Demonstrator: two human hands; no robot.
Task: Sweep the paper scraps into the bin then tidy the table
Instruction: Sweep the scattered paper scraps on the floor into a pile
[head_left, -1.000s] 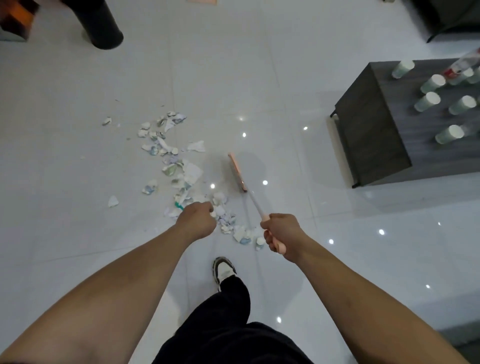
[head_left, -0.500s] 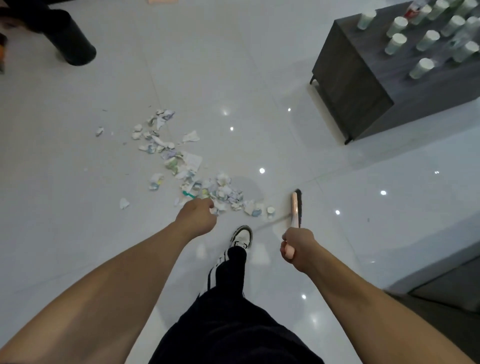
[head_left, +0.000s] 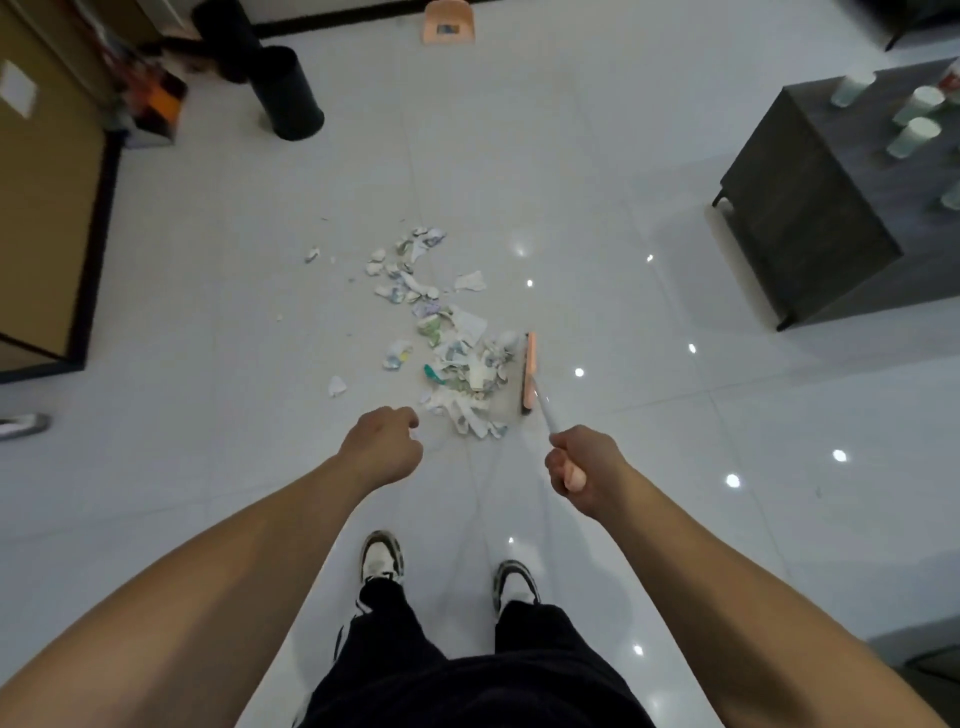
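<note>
We grip the broom (head_left: 529, 371) handle in our right hand (head_left: 584, 465); our left hand (head_left: 384, 449), at 9 o'clock of it, is fisted empty beside the paper scraps (head_left: 452, 358).

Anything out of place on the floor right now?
Yes: torn paper scraps litter the white tiled floor, a few strays lying apart on the left. The right hand holds the pink broom against the pile's right edge.

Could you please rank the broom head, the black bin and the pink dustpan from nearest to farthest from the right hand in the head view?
From the right hand, which grips the broom handle:
1. Broom head, just ahead, against the paper scraps.
2. Black bin, far ahead on the left.
3. Pink dustpan, farthest, by the far wall.
</note>
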